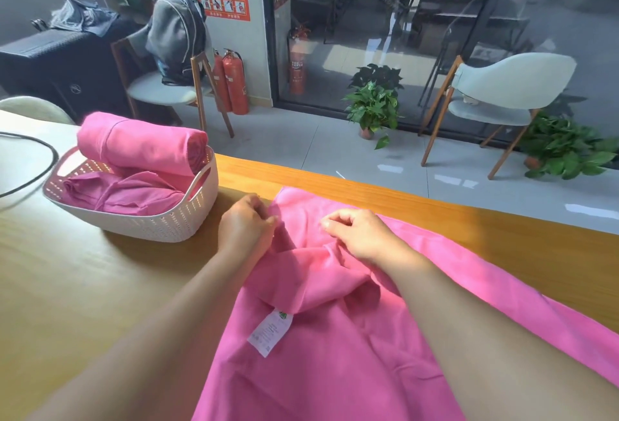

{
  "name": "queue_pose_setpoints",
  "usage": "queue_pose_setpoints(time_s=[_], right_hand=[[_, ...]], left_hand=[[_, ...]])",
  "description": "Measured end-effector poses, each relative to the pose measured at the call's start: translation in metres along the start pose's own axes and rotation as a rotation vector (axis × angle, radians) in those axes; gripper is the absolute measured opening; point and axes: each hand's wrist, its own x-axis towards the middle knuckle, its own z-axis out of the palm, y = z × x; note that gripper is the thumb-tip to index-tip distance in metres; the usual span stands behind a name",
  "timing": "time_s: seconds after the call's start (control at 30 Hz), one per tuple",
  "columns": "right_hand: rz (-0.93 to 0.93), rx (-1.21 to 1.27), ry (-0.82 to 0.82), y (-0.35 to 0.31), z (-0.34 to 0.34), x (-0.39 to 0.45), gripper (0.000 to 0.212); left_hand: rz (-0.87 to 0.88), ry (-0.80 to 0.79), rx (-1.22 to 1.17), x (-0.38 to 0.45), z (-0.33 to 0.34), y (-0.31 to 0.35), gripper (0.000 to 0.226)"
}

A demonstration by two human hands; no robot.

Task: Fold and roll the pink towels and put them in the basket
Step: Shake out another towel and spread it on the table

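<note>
A long light-brown wooden table (83, 286) stands on a pale grey tiled floor (301, 145), sunlit at its far edge. Beyond it are a dark-framed glass wall (402, 35), two pale-seated wooden-legged chairs (502, 92), potted green plants (373, 109) and red fire extinguishers (234, 82) against a white pillar (254, 52).

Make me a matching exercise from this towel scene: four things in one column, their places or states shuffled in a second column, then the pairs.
1. rolled towel
2. spread towel
3. white label
4. basket

A. sewn to the spread towel's edge
B. stands on the table, left of the hands
C. lies across the basket's top
D. flat and creased on the table, not yet folded

Pairs: 1-C, 2-D, 3-A, 4-B
</note>
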Motion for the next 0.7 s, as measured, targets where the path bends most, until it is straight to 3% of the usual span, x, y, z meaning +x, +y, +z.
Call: queue_pose_setpoints(time_s=[0.03,0.17,0.33,0.43,0.57,0.67,0.7], right_hand=[[-0.013,-0.016,-0.031,-0.005,-0.007,-0.003,0.012],[-0.059,-0.149,-0.281,-0.033,-0.026,-0.026,0.012],[-0.179,-0.716,-0.548,-0.073,-0.028,-0.052,0.047],[-0.124,-0.882,-0.563,-0.080,-0.023,-0.059,0.059],[0.042,-1.016,-0.478,-0.077,-0.022,-0.055,0.050],[0.051,-0.975,-0.540,-0.075,-0.020,-0.051,0.019],[0.040,-0.939,-0.542,-0.075,-0.019,-0.050,0.019]], left_hand=[[0.001,-0.001,-0.043,0.000,0.000,-0.003,0.016],[-0.129,-0.041,-0.183,0.009,-0.001,-0.003,0.040],[-0.138,-0.122,-0.328,0.007,0.001,0.007,0.018],[-0.141,-0.180,-0.376,0.009,0.000,0.012,0.010],[-0.189,-0.309,-0.520,0.015,-0.002,0.023,0.004],[-0.193,-0.360,-0.528,0.015,-0.001,0.027,0.009],[-0.190,-0.366,-0.533,0.016,0.001,0.026,0.010]])
